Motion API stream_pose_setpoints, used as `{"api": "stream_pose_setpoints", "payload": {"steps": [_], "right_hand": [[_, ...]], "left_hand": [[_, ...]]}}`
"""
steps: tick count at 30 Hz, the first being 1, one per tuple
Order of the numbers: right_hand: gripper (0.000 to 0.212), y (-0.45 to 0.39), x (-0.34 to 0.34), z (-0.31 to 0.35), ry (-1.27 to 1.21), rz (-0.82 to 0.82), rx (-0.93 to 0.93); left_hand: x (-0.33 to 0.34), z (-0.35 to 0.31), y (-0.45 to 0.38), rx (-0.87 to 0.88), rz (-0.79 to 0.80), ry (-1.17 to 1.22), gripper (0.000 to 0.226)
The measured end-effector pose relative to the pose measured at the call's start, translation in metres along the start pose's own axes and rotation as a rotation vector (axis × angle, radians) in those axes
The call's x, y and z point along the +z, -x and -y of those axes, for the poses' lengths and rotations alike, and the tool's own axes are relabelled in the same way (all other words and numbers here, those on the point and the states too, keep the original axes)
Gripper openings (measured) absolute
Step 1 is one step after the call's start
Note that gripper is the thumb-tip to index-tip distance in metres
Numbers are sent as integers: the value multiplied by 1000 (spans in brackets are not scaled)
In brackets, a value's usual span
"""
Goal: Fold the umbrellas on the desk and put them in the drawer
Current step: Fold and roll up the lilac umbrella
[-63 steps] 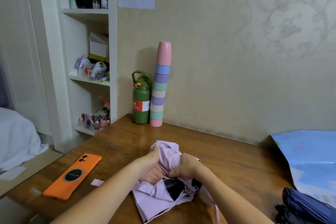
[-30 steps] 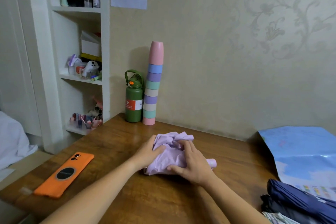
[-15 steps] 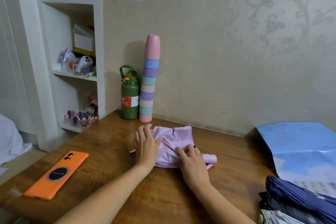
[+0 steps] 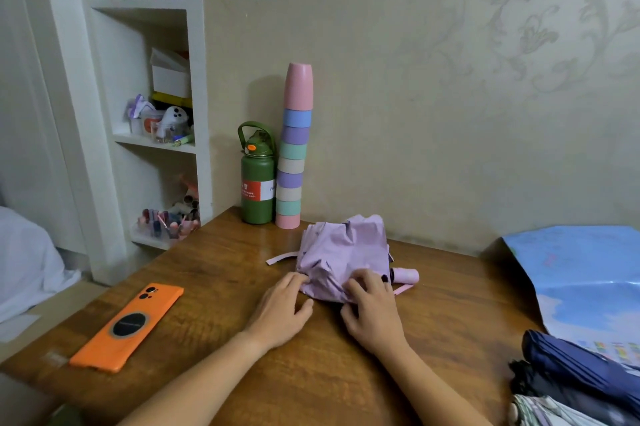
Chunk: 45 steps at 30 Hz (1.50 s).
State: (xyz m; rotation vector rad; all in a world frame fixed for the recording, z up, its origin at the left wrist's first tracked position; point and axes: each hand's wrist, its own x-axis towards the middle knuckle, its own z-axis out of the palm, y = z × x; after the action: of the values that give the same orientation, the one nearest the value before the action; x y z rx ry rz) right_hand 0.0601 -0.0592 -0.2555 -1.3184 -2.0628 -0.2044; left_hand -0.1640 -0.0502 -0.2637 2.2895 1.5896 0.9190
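A collapsed lilac umbrella [image 4: 346, 252] lies bunched on the wooden desk [image 4: 214, 263], its pink handle [image 4: 406, 275] sticking out to the right and its closure strap [image 4: 282, 257] trailing left. My left hand [image 4: 282, 309] touches the near left edge of the fabric with its fingertips. My right hand [image 4: 372, 308] rests its fingertips on the near right edge, by the handle. A navy folded umbrella [image 4: 581, 370] and a dark one [image 4: 543, 387] lie at the desk's right front corner. No drawer is in view.
An orange phone [image 4: 130, 325] lies at the left front. A green bottle [image 4: 258, 176] and a tall stack of coloured cups [image 4: 294, 148] stand against the wall. A blue sheet [image 4: 585, 273] covers the right side. Cluttered shelves [image 4: 156, 145] stand left of the desk.
Both hands have slid back from on top of the lilac umbrella to its near edge. The fabric bundle now sits puffed up behind my fingers, and the strap lies out to the left.
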Motion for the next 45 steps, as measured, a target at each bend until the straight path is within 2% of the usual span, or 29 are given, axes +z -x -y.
{"api": "stream_pose_setpoints", "payload": {"steps": [4,7,11,15,17,19,21,24,27,30,33,37,40,42,45], "right_hand": [[24,10,-8,4,-127,105,-35],[20,16,-12,6,-118,135,-102],[40,20,-15,8,-157,144,-74],[30,23,-21,12,-213,114,-40],[33,23,-23,13,-214,134,-31],[36,23,-22,13,-182,199,-79],[28,22,-19,12,-154,228,-127],[18,23,-16,10,-137,180,-115],[18,24,-19,10,-144,213,-113],[22,24,-21,12,-154,233,-112],[22,27,-21,8,-163,230,-127],[23,37,-23,0,-90,191,-97],[17,42,-28,0,-90,130,-59],[18,43,-33,4,-120,127,-55],[24,45,-38,10,-129,158,-101]], "left_hand": [[-6,-2,6,56,-130,37,29],[-11,-8,11,106,-84,43,26],[-12,-8,11,95,-22,77,49],[-16,-8,12,-28,62,192,47],[-16,-7,10,-57,67,234,41],[-15,-6,9,-49,38,228,29],[-15,-5,8,-10,42,177,23],[-15,-3,9,54,99,131,39],[-16,-2,9,109,143,93,14],[-16,-6,10,114,143,112,27],[-22,-8,7,51,200,183,36],[-42,-17,5,-158,430,473,38],[-40,-20,8,-210,394,457,42],[-36,-19,10,-254,381,477,37],[-32,-24,11,-331,354,558,47]]}}
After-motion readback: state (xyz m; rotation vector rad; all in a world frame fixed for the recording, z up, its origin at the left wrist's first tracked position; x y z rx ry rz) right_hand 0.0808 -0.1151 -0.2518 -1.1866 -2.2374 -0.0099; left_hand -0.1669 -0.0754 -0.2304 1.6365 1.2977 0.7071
